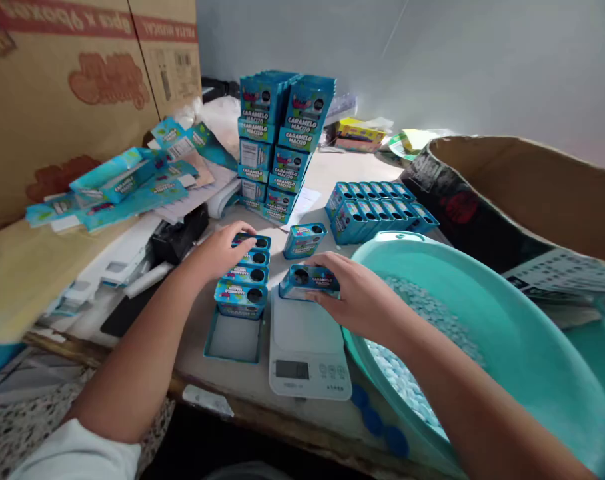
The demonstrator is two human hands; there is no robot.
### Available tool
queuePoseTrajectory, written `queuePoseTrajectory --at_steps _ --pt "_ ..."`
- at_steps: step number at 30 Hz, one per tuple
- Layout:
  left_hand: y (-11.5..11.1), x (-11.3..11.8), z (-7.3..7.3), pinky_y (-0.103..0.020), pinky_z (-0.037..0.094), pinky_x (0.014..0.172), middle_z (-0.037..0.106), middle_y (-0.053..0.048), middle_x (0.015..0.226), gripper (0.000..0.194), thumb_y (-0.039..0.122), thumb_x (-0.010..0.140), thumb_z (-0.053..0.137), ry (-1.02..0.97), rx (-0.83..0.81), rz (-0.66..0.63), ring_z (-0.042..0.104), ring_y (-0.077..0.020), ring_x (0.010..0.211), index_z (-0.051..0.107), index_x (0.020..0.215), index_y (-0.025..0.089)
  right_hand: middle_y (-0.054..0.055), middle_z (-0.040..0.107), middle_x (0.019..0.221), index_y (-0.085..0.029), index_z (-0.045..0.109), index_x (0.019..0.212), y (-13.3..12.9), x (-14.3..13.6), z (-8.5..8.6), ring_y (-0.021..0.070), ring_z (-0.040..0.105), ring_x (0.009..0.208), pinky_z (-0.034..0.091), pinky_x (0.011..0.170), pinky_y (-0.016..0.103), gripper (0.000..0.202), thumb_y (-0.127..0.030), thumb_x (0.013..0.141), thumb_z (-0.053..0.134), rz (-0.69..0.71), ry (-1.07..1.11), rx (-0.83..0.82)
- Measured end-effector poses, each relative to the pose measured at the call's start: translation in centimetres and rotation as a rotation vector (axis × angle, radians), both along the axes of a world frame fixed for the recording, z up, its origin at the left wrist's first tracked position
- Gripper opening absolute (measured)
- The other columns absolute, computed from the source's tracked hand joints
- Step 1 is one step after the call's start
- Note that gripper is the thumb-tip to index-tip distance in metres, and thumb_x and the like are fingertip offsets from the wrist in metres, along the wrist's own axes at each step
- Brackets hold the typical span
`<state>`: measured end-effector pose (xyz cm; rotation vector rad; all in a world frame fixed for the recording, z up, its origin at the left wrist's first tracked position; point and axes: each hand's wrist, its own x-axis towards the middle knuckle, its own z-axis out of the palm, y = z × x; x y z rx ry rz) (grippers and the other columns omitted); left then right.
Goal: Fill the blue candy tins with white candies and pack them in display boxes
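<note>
My right hand [350, 283] grips a small blue candy box [313, 277] on its side at the back of the white kitchen scale [307, 327]. The thumb is below and the fingers are over the top. My left hand [230, 247] is closed around the farthest candy box [252, 241] of a short row. The nearest box of that row [240, 297] stands at the back of a shallow blue tray [232, 338]. Another candy box [305, 240] stands alone behind the scale. The scale's display is too dim to read.
To the right, a large turquoise basin [512, 333] holds many wrapped candies [407, 380]. Behind it stand rows of candy boxes [367, 213] and an open carton [522, 173]. Tall stacks of display packs [287, 143] rise at the back. Flattened packaging [132, 183] lies left.
</note>
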<state>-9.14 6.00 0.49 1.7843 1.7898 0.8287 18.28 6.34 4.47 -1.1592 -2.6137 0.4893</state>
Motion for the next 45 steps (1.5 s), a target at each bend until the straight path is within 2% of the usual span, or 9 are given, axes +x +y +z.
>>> queuePoseTrajectory --at_steps 7,11,15,19,24,31,37,41,45 --pt "0.1 -0.3 -0.2 -0.037 0.051 0.095 0.071 -0.005 0.119 0.029 0.041 0.091 0.054 -0.072 -0.019 0.003 0.066 -0.0240 0.106 0.065 0.113 0.025 0.018 0.057 0.142 -0.013 0.049 0.144 -1.9 -0.7 1.6 0.0332 0.053 0.133 0.042 0.115 0.056 0.047 -0.023 0.099 0.056 0.238 -0.087 0.483" --pt "0.0 -0.5 0.0 -0.038 0.052 0.093 0.072 -0.006 0.118 0.032 0.044 0.093 0.053 -0.067 -0.059 -0.017 0.067 -0.0258 0.106 0.064 0.118 0.027 0.012 0.070 0.114 -0.013 0.068 0.112 -5.6 -3.6 2.0 0.0252 0.063 0.110 0.046 0.109 0.042 0.022 -0.009 0.095 0.054 0.389 -0.242 0.477" --pt "-0.1 -0.7 -0.1 -0.043 0.052 0.096 0.065 -0.015 0.135 0.055 0.050 0.095 0.053 0.003 -0.082 0.041 0.064 -0.0341 0.121 0.049 0.144 0.024 0.010 0.070 0.097 -0.015 0.071 0.095 -7.7 -6.5 -1.0 0.0262 0.064 0.094 0.052 0.089 0.040 0.016 -0.006 0.086 0.061 0.280 -0.484 0.282" --pt "0.4 -1.1 -0.7 -0.051 0.050 0.099 0.060 -0.021 0.139 0.084 0.047 0.093 0.059 -0.040 -0.042 0.087 0.065 -0.0382 0.119 0.018 0.162 0.022 0.013 0.069 0.105 -0.017 0.070 0.101 -7.9 -7.8 -3.8 0.0284 0.063 0.107 0.047 0.095 0.040 0.021 -0.008 0.086 0.060 0.105 -0.464 0.201" --pt "1.2 -1.3 -1.2 -0.046 0.052 0.099 0.067 -0.017 0.122 0.102 0.046 0.086 0.070 -0.501 0.076 0.037 0.068 -0.0280 0.108 0.007 0.161 0.016 0.013 0.070 0.106 -0.016 0.069 0.101 -8.6 -7.5 -5.0 0.0257 0.064 0.105 0.047 0.099 0.035 0.022 -0.004 0.088 0.055 -0.028 -0.361 0.171" --pt "1.6 -1.0 -1.3 -0.046 0.048 0.104 0.069 -0.011 0.119 0.095 0.051 0.084 0.072 -0.710 0.148 0.085 0.067 -0.0260 0.110 0.019 0.158 0.023 0.022 0.061 0.138 -0.006 0.063 0.128 -9.5 -7.6 -7.1 0.0276 0.062 0.123 0.053 0.102 0.035 0.045 0.001 0.086 0.050 -0.148 -0.337 0.201" --pt "1.7 -0.7 -2.0 -0.047 0.047 0.105 0.065 -0.017 0.131 0.077 0.053 0.088 0.066 -0.573 0.004 0.148 0.063 -0.0311 0.121 0.038 0.151 0.019 0.024 0.066 0.130 0.000 0.067 0.129 -9.7 -8.2 -7.8 0.0323 0.053 0.136 0.046 0.116 0.041 0.050 0.002 0.083 0.048 -0.052 -0.337 0.337" --pt "2.2 -0.9 -2.7 -0.050 0.036 0.118 0.044 -0.022 0.155 0.067 0.052 0.082 0.073 -0.533 -0.014 0.256 0.043 -0.0356 0.145 0.053 0.138 0.020 0.025 0.063 0.135 -0.003 0.071 0.126 -9.4 -8.4 -7.4 0.0315 0.052 0.138 0.047 0.115 0.037 0.043 -0.004 0.086 0.056 -0.052 -0.340 0.254" --pt "2.4 -1.0 -2.6 -0.047 0.039 0.116 0.047 -0.022 0.153 0.060 0.048 0.088 0.065 -0.582 -0.011 0.274 0.047 -0.0314 0.144 0.050 0.138 0.019 0.023 0.061 0.139 -0.007 0.069 0.131 -8.8 -8.6 -7.8 0.0284 0.055 0.136 0.050 0.111 0.033 0.041 -0.007 0.091 0.059 -0.076 -0.345 0.186"
